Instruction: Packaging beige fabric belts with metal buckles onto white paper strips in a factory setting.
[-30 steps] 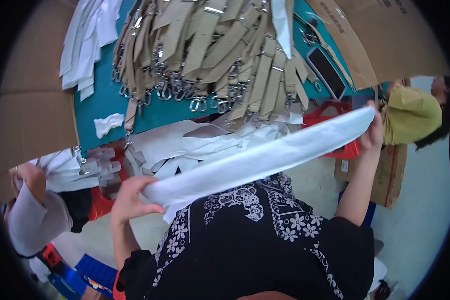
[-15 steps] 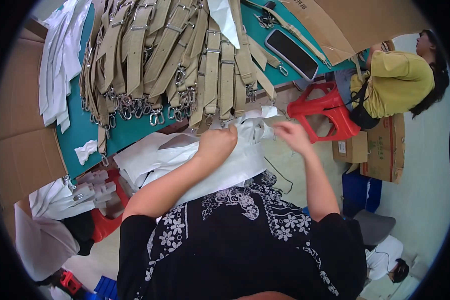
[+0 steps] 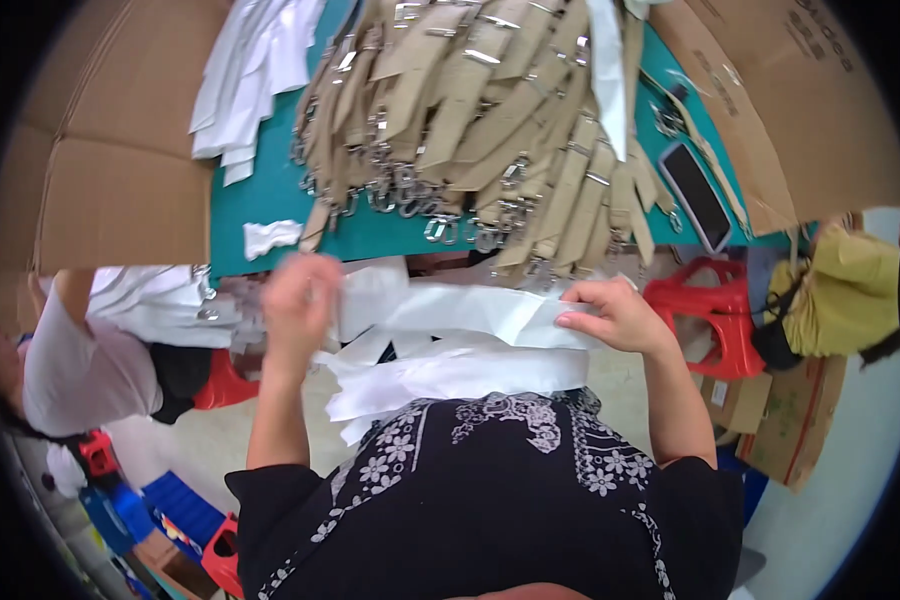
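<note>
My right hand (image 3: 615, 313) pinches the right end of a long white strip (image 3: 460, 308), thumb and fingers closed on its edge. The strip stretches sideways in front of my chest; its left end reaches my left hand (image 3: 302, 292), which is smeared by motion, so its fingers cannot be made out. More crumpled white strips (image 3: 460, 378) lie below it, over my lap. Just beyond my hands, a thick bundle of beige straps (image 3: 470, 110) with metal buckles and clip hooks hangs toward the near edge of the green tabletop (image 3: 370, 235).
White strips (image 3: 255, 75) and a small crumpled white piece (image 3: 270, 238) lie on the table's left. A phone (image 3: 695, 197) lies at right. Cardboard (image 3: 130, 170) flanks both sides. Red stools (image 3: 705, 310) stand nearby. One person (image 3: 90, 365) is at left, another (image 3: 845, 285) at right.
My hands have moved apart, the left one leftward, and the white strip is now drawn out between them. The view has shifted left, so more of the left side shows.
</note>
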Motion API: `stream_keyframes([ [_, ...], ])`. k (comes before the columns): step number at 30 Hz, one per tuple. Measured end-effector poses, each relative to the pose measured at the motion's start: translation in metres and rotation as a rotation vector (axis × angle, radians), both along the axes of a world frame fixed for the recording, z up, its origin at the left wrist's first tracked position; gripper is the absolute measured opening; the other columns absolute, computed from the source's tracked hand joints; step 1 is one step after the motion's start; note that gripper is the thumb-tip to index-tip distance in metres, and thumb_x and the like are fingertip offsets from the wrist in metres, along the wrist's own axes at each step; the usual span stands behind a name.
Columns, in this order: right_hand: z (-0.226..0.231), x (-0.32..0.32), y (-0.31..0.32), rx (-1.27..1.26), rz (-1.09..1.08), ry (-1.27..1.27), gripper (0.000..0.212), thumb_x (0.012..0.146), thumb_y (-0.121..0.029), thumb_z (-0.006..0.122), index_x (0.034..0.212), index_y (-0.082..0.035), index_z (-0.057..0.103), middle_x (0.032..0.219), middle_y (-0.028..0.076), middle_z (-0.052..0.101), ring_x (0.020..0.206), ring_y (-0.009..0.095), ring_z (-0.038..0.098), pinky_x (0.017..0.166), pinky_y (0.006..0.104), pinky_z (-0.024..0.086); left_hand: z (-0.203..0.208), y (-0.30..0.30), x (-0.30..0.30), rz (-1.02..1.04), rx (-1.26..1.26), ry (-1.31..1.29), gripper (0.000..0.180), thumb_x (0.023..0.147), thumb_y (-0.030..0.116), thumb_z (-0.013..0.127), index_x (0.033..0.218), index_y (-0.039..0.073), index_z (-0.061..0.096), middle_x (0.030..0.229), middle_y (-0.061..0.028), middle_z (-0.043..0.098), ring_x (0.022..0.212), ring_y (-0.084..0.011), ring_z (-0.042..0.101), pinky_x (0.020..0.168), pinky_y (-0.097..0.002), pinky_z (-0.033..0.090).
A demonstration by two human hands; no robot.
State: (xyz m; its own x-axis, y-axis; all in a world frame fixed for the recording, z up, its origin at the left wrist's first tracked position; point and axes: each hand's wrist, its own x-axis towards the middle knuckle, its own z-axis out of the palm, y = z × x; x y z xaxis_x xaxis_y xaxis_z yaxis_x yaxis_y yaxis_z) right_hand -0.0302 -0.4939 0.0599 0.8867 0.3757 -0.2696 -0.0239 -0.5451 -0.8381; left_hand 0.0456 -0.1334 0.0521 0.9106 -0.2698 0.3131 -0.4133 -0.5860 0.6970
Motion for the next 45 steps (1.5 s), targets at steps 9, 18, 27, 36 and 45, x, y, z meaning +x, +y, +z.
stream_keyframes([
  [9,0.007,0.066,0.063,0.585,-0.219,0.404,0.017,0.088,-0.020,0.053,0.090,-0.003,0.056,0.077,-0.005,0.054,0.068,0.003,0.047,0.061,0.0197,0.040,-0.017,0.087,0.052,0.115,0.728,-0.398,0.010,0.074,0.014,0.063,0.077,0.006,0.057,0.077,-0.0082,0.049,0.077,-0.0243,0.049,0.069,-0.0352,0.036],
  [18,0.045,0.063,0.112,-0.274,0.485,-0.489,0.010,0.074,-0.014,0.054,0.076,-0.004,0.054,0.070,0.011,0.059,0.065,0.028,0.060,0.052,0.0377,0.045,0.049,-0.047,0.051,-0.525,-0.423,0.693,0.038,0.090,0.033,0.047,0.105,-0.001,0.051,0.096,-0.0066,0.056,0.090,-0.0133,0.052,0.079,-0.0269,0.041],
  [27,0.028,0.044,0.129,-0.337,0.836,-0.788,0.014,0.067,-0.016,0.051,0.057,-0.007,0.054,0.053,0.007,0.054,0.048,0.021,0.054,0.041,0.0332,0.038,0.036,-0.147,0.064,-0.764,-0.189,1.359,0.013,0.081,0.011,0.063,0.086,0.000,0.065,0.076,-0.0019,0.063,0.069,-0.0060,0.055,0.066,-0.0217,0.045],
  [36,0.059,0.137,-0.006,-0.181,-0.417,-0.978,0.014,0.076,-0.022,0.061,0.084,-0.010,0.063,0.074,0.004,0.062,0.064,0.019,0.060,0.060,0.0279,0.049,0.014,-0.119,0.062,-0.380,-0.568,1.213,0.004,0.074,0.000,0.064,0.076,-0.003,0.065,0.070,-0.0070,0.064,0.060,-0.0109,0.058,0.056,-0.0224,0.046],
  [45,0.022,0.270,-0.150,0.039,-0.956,-0.266,0.031,0.074,-0.030,0.069,0.085,-0.001,0.063,0.079,0.008,0.062,0.073,0.015,0.056,0.068,0.0290,0.044,0.000,-0.128,0.046,-0.318,-0.692,1.176,0.005,0.072,0.001,0.069,0.077,-0.001,0.066,0.070,-0.0051,0.064,0.060,-0.0081,0.058,0.056,-0.0213,0.046],
])
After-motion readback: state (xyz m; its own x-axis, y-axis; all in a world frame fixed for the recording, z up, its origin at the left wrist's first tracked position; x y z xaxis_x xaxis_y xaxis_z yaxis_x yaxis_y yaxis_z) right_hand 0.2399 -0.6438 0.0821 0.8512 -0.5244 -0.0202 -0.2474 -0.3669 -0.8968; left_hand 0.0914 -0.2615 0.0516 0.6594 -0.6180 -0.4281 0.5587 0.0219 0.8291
